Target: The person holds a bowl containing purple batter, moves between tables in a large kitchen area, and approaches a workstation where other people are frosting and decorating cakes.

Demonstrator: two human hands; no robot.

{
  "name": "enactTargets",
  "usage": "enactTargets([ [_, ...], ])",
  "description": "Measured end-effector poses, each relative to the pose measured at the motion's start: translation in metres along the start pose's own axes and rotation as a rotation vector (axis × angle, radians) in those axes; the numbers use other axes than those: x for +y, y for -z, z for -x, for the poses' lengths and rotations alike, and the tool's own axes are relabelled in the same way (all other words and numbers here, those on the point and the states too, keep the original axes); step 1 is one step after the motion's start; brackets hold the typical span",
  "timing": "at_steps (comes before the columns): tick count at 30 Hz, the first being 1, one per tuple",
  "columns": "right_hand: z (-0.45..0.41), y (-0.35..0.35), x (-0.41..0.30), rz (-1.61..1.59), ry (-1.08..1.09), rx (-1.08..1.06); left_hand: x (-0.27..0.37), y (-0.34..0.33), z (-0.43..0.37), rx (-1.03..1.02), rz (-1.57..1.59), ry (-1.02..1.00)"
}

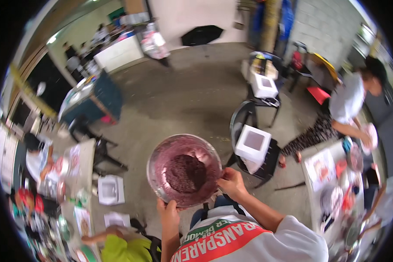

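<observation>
A round metal mixing bowl [152, 163] is held out in front of my body, above the concrete floor. Inside it lies a mound of dark purple, crumbly-looking mixture [185, 173], and purple smears coat the inner wall. My left hand [168, 213] grips the rim at the lower left, thumb on top. At the lower right edge, my right hand [232, 184] pinches the rim. The fingers beneath the bowl are hidden.
A white windowed cake box [252, 144] sits on a black plastic chair [271, 163]; another box [264, 85] is behind. Tables [85, 183] at left and right [309, 203] hold bowls and papers. People work at both, one in a yellow-green shirt [127, 249] close by.
</observation>
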State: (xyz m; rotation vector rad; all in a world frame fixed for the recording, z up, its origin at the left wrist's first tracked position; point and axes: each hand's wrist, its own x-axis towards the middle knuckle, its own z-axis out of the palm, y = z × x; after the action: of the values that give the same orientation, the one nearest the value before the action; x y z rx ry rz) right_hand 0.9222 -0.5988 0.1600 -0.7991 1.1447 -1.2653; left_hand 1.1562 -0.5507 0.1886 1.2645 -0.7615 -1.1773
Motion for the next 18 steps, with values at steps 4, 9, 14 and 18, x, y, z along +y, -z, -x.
enactTargets([
  [4,0.008,0.021,0.0,-0.064,0.114,0.159,0.015,-0.033,-0.025,-0.154,0.019,0.082],
  [9,0.107,0.101,-0.051,-0.01,0.185,0.559,-0.001,-0.124,0.008,-0.48,-0.05,0.222],
  [14,0.274,0.141,-0.027,-0.005,0.104,0.954,-0.056,-0.149,0.112,-0.805,-0.117,0.408],
  [18,0.363,0.157,-0.013,-0.042,0.153,1.164,-0.07,-0.169,0.189,-0.975,-0.167,0.576],
])
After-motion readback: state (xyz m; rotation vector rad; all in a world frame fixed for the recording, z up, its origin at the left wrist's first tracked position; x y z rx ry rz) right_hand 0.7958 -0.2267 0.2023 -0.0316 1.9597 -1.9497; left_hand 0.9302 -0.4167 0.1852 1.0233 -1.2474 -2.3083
